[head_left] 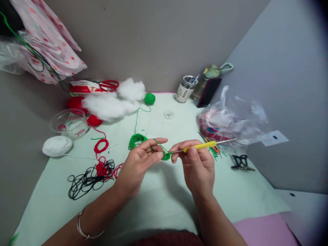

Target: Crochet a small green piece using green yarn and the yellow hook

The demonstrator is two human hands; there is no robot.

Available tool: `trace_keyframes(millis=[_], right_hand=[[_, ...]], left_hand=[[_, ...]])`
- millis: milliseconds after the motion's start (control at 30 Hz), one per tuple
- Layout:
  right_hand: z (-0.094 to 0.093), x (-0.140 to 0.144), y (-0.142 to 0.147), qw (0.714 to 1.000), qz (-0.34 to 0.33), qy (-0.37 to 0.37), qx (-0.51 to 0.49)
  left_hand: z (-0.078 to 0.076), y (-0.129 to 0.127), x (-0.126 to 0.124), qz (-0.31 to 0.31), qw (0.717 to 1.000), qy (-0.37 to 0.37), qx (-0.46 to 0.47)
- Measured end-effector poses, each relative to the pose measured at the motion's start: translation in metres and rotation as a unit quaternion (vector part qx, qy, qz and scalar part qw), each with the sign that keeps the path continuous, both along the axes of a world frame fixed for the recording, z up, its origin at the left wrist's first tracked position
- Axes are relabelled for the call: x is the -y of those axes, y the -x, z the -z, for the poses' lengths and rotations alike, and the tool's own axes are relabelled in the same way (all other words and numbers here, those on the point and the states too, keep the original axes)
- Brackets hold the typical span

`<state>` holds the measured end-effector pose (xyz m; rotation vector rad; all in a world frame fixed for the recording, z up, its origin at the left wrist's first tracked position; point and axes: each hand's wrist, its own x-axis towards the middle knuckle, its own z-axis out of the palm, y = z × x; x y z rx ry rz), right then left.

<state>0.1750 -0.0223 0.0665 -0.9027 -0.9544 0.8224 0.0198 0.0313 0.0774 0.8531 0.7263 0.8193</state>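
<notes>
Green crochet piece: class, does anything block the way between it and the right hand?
Nothing visible blocks it. The right hand is close beside the green crochet piece, and only the slim metal end of the yellow-handled hook reaches across to it. The left hand holds the piece from the other side.

I saw passing room between the green yarn ball (150, 98) and pen can (184, 91); a bulky plastic bag (230, 118) blocked the right.
</notes>
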Motion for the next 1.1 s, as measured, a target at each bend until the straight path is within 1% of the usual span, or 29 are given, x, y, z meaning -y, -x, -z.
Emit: trace_keyframes(millis=[100, 200, 433, 633, 800, 933, 1000, 1033, 1067, 1100], right_hand=[[0.000, 0.004, 0.000, 0.999, 0.015, -0.004, 0.044], [0.000, 0.007, 0.000, 0.993, 0.041, -0.029, 0.109], [0.003, 0.010, -0.001, 0.959, 0.081, -0.089, 0.257], [0.004, 0.010, 0.000, 0.914, 0.104, -0.143, 0.365], [0.009, 0.012, 0.003, 0.861, 0.130, -0.151, 0.468], [0.014, 0.014, 0.003, 0.821, 0.149, -0.181, 0.521], [0.013, 0.015, 0.002, 0.795, 0.153, -0.176, 0.560], [0.012, 0.015, 0.002, 0.785, 0.158, -0.168, 0.575], [0.011, 0.016, 0.002, 0.780, 0.167, -0.162, 0.581], [0.010, 0.016, 0.002, 0.784, 0.176, -0.158, 0.574]], left_hand=[[0.000, 0.001, 0.001, -0.006, 1.000, -0.004, -0.005], [0.002, 0.001, 0.001, -0.017, 1.000, -0.012, -0.010], [0.006, 0.001, 0.001, -0.030, 0.998, -0.054, -0.032], [0.002, -0.001, 0.002, -0.059, 0.992, -0.083, -0.070], [0.000, -0.002, 0.004, -0.102, 0.981, -0.114, -0.116], [-0.001, -0.004, 0.007, -0.119, 0.979, -0.121, -0.112], [-0.001, -0.004, 0.008, -0.100, 0.988, -0.095, -0.074], [-0.001, -0.004, 0.008, -0.072, 0.994, -0.063, -0.043], [-0.001, -0.004, 0.007, -0.037, 0.999, -0.020, -0.008], [-0.001, -0.004, 0.005, 0.000, 0.999, 0.026, 0.027]])
